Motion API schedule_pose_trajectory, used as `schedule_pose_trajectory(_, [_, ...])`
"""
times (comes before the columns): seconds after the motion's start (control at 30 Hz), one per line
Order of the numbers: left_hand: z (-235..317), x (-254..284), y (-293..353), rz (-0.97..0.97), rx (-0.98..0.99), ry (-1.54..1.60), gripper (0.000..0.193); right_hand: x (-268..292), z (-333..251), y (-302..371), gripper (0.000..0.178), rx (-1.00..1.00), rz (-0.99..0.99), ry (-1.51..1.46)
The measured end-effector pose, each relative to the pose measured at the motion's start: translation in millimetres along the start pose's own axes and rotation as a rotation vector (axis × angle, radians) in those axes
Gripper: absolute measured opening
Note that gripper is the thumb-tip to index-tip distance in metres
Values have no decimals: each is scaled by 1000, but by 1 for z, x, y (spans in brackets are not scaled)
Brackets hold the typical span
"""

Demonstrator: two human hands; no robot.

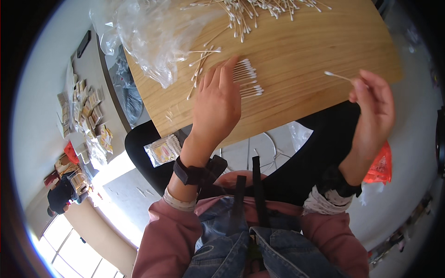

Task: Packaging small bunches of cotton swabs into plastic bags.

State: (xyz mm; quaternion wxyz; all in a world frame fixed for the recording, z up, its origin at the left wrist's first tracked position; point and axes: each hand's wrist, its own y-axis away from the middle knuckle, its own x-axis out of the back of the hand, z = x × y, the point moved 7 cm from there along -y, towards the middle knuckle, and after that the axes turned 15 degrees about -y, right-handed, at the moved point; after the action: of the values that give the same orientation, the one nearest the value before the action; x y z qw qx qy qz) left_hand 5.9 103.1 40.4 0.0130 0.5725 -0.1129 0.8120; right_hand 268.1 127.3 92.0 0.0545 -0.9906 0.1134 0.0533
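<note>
Left hand part-covers swabs — pile cropped above

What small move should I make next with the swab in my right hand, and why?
Probably bring the swab left to the row: your right hand holds it apart, while the row's swabs lie side by side, partly covered by your left hand.

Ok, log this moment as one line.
left hand: over swab row; right hand: pinching single swab; swab pile: far on table; clear bag: left of pile

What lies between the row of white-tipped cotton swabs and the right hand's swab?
The head view shows bare brown wooden tabletop between the swab row and held swab.
</note>
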Motion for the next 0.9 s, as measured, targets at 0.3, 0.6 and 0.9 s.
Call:
schedule_pose_trajectory(0.3, [-32, 13, 60, 272, 339, 602, 58, 227, 61, 89, 21, -186, 182, 885])
schedule_pose_trajectory(0.6, [6, -1, 56, -14, 120, -126, 77, -11, -6, 2, 24, 207, -15, 192])
schedule_pose_trajectory(0.9, [9, -34, 35, -146, 2, -336, 104, -103, 67, 19, 26, 57, -527, 132])
